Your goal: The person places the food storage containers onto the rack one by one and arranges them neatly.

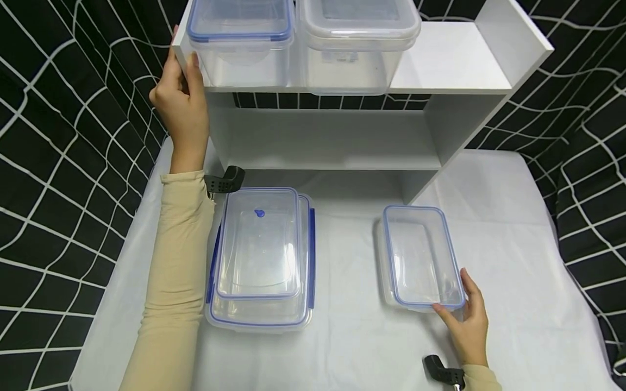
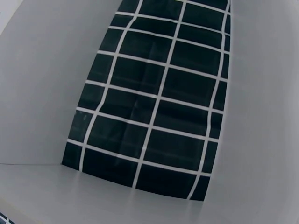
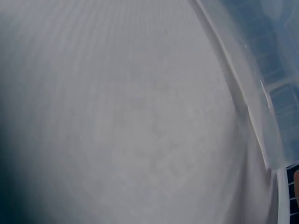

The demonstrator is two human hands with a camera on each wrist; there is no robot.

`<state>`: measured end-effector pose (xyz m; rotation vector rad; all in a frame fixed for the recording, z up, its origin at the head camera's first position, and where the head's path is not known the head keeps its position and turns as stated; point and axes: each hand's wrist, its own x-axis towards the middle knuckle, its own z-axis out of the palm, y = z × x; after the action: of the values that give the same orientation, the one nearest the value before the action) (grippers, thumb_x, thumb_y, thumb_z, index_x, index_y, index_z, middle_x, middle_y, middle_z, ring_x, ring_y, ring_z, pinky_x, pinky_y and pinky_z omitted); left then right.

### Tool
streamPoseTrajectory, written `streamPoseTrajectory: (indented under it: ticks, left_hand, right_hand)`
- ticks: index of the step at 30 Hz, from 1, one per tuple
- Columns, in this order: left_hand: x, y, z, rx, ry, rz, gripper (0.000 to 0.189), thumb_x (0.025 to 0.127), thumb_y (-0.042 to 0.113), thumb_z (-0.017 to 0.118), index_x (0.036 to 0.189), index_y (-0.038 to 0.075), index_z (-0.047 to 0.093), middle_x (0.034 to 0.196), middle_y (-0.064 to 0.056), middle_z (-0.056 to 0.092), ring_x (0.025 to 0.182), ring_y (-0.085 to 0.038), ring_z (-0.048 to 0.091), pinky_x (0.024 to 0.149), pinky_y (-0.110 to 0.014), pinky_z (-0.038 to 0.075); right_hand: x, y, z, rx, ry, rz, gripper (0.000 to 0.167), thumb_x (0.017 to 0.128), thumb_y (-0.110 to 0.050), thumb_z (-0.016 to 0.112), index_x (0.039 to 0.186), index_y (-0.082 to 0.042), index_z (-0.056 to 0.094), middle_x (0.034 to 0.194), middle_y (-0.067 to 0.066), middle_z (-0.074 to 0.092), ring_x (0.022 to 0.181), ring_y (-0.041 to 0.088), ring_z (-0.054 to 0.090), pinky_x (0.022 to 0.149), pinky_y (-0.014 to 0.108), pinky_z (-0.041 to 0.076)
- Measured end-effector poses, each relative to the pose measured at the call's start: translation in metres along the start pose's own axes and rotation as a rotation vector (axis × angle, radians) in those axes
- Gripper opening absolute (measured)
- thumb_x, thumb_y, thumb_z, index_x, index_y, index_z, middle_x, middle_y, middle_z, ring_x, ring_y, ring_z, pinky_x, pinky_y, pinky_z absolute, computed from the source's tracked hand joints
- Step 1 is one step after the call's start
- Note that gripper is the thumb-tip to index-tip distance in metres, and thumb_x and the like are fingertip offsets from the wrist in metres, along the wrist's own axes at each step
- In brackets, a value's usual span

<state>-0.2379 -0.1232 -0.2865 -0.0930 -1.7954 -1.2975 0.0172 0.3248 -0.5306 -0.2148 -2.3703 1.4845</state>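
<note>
Blue-rimmed container (image 1: pixel 421 255) in right hand (image 1: pixel 469 328), far from left hand (image 1: pixel 183 108)

The top edge of my head view crops the shelf unit (image 1: pixel 455 60), the blue-lidded box (image 1: pixel 244 65) and the white-lidded box (image 1: pixel 347 70). Some fingers (image 1: pixel 172 61) of the left hand (image 1: pixel 183 106) are hidden behind the unit's edge. The bottom edge cuts both sleeves (image 1: pixel 171 277). The blue mark (image 1: pixel 260 213) on the upper stacked container (image 1: pixel 259 250) is too small for me to read. My right-wrist feed gives just a sliver of the right hand (image 1: pixel 470 331) at its right edge, which also slices off the clear container (image 1: pixel 418 260) it holds; the white cloth (image 3: pixel 131 116) is blurred, and I can't identify the dark patch (image 3: pixel 11 191) at lower left.
</note>
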Motion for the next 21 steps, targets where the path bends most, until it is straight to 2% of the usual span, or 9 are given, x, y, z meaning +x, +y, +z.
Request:
streamPoseTrajectory:
  ticks: [4, 8, 11, 14, 18, 21]
  left_hand:
    - [0.000, 0.000, 0.000, -0.003, 0.002, -0.002, 0.037, 0.095, 0.013, 0.056, 0.129, 0.000, 0.055, 0.119, -0.009, 0.064, 0.107, -0.005, 0.059, 0.090, -0.021, 0.047]
    - [0.000, 0.000, -0.001, -0.002, 0.001, 0.004, 0.036, 0.095, 0.013, 0.057, 0.129, 0.000, 0.056, 0.119, -0.009, 0.063, 0.106, -0.005, 0.059, 0.089, -0.021, 0.048]
    - [0.001, 0.000, -0.001, -0.007, 0.005, 0.001, 0.036, 0.095, 0.013, 0.057, 0.129, 0.000, 0.056, 0.118, -0.008, 0.064, 0.106, -0.005, 0.060, 0.089, -0.021, 0.048]
    - [0.001, 0.000, -0.002, -0.011, 0.012, -0.011, 0.036, 0.095, 0.013, 0.057, 0.129, 0.001, 0.056, 0.119, -0.007, 0.064, 0.106, -0.005, 0.060, 0.090, -0.021, 0.047]
    - [0.001, -0.001, -0.001, -0.009, 0.006, -0.020, 0.036, 0.095, 0.013, 0.057, 0.129, 0.001, 0.055, 0.120, -0.008, 0.063, 0.107, -0.006, 0.059, 0.090, -0.021, 0.047]
    - [0.001, -0.003, 0.000, -0.011, 0.003, -0.014, 0.036, 0.095, 0.012, 0.057, 0.129, 0.000, 0.056, 0.120, -0.008, 0.063, 0.107, -0.006, 0.059, 0.090, -0.021, 0.047]
  right_hand:
    - [0.002, 0.002, 0.004, 0.080, -0.067, 0.088, 0.106, 0.067, 0.020, 0.071, 0.152, -0.016, 0.018, 0.157, 0.003, 0.016, 0.141, 0.015, 0.017, 0.111, 0.018, 0.017]
    - [0.003, -0.001, 0.007, 0.170, -0.098, 0.140, 0.113, 0.065, 0.024, 0.070, 0.153, -0.019, 0.014, 0.158, 0.001, 0.011, 0.142, 0.015, 0.012, 0.111, 0.017, 0.019]
    - [0.003, -0.003, 0.012, 0.078, -0.131, 0.147, 0.118, 0.063, 0.017, 0.077, 0.153, -0.023, 0.013, 0.157, 0.001, 0.013, 0.141, 0.016, 0.016, 0.108, 0.014, 0.021]
    - [0.005, -0.005, 0.021, -0.045, -0.164, 0.132, 0.123, 0.060, 0.007, 0.084, 0.153, -0.027, 0.010, 0.157, 0.003, 0.015, 0.141, 0.023, 0.019, 0.111, 0.021, 0.020]
    - [0.007, -0.008, 0.032, -0.024, -0.162, 0.159, 0.127, 0.060, 0.005, 0.085, 0.153, -0.028, 0.005, 0.158, 0.004, 0.011, 0.142, 0.029, 0.015, 0.114, 0.038, 0.017]
    - [0.008, -0.009, 0.038, 0.025, -0.143, 0.193, 0.128, 0.060, 0.007, 0.084, 0.153, -0.029, 0.004, 0.158, 0.004, 0.011, 0.142, 0.029, 0.014, 0.114, 0.043, 0.016]
